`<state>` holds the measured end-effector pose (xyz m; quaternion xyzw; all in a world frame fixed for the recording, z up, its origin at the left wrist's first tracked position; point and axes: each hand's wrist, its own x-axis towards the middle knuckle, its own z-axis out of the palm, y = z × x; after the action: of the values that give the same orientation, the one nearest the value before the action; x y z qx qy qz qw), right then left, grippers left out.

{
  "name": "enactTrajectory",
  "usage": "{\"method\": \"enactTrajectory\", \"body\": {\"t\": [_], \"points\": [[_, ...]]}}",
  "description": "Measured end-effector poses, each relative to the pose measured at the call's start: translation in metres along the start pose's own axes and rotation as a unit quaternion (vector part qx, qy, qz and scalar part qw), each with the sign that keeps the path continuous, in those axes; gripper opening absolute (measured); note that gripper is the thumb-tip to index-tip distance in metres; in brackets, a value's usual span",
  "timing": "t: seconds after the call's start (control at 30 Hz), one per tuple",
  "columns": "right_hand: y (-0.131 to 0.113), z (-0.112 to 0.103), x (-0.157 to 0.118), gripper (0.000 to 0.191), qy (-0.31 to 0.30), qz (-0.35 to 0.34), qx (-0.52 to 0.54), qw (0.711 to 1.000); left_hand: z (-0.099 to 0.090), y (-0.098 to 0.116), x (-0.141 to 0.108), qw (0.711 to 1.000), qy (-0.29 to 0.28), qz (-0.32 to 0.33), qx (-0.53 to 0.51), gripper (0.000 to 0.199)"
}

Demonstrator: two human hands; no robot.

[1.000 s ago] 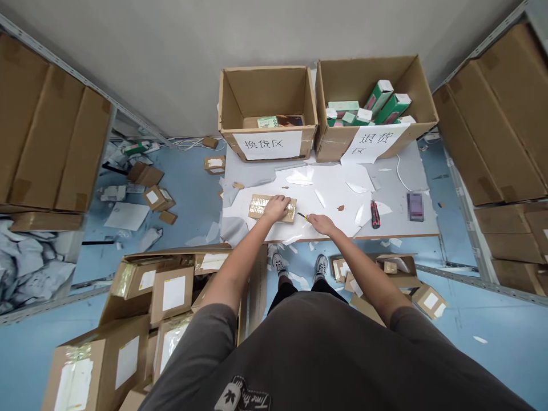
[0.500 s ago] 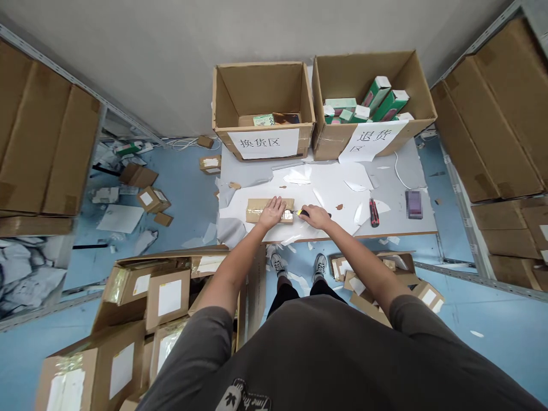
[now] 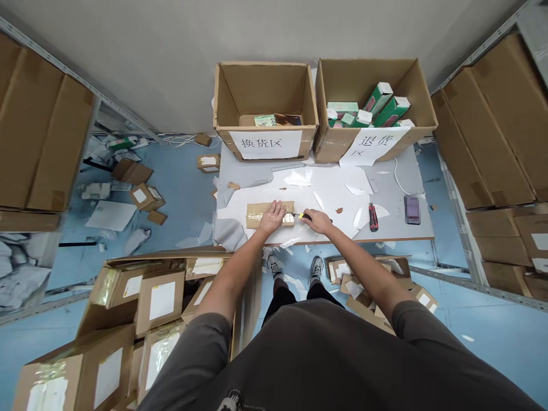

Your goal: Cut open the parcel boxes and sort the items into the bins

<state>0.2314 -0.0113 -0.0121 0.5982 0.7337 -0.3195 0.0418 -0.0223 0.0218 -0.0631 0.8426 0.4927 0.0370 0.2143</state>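
Note:
A small taped cardboard package (image 3: 256, 216) lies lengthwise on the white table, near its front edge. My left hand (image 3: 273, 217) rests on top of the package's right half, fingers spread and pointing away from me. To the right, my right hand (image 3: 317, 220) is closed around a black and yellow utility knife (image 3: 305, 217). The knife's blade points left and reaches the right end of the package. Farther right on the table lies a red and black tool (image 3: 373, 218), touched by neither hand.
Two open cartons stand at the table's back: the left carton (image 3: 265, 94) holds a few items, the right carton (image 3: 368, 77) several green boxes. A phone-like device (image 3: 412, 210) lies at the right. Paper scraps litter the table (image 3: 385, 233). A large carton of parcels (image 3: 162, 299) stands lower left.
The camera view has shifted slightly. Both hands remain at the package, with the knife still at its right end; the package looks slightly turned.

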Motion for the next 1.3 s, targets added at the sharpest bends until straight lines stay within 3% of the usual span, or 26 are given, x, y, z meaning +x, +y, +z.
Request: {"method": "enactTrajectory", "body": {"t": [0.33, 0.53, 0.9, 1.17, 1.3], "points": [[-0.002, -0.007, -0.006, 0.036, 0.006, 0.016, -0.041, 0.999, -0.021, 0.017, 0.009, 0.999, -0.024, -0.018, 0.013, 0.058], [0.000, -0.018, 0.002, 0.037, -0.007, -0.019, -0.067, 0.998, -0.015, 0.013, 0.004, 0.999, -0.029, -0.015, 0.013, 0.057], [0.030, -0.022, 0.034, 0.037, 0.003, -0.139, -0.083, 0.987, -0.008, 0.009, 0.000, 0.999, -0.022, -0.036, 0.002, 0.052], [0.036, -0.030, 0.036, 0.039, -0.020, -0.150, -0.070, 0.986, -0.008, 0.011, -0.002, 0.999, -0.016, -0.041, -0.003, 0.054], [0.044, -0.034, 0.033, 0.033, -0.043, -0.123, -0.009, 0.991, -0.004, 0.009, -0.003, 0.999, -0.017, -0.046, 0.007, 0.052]]}}
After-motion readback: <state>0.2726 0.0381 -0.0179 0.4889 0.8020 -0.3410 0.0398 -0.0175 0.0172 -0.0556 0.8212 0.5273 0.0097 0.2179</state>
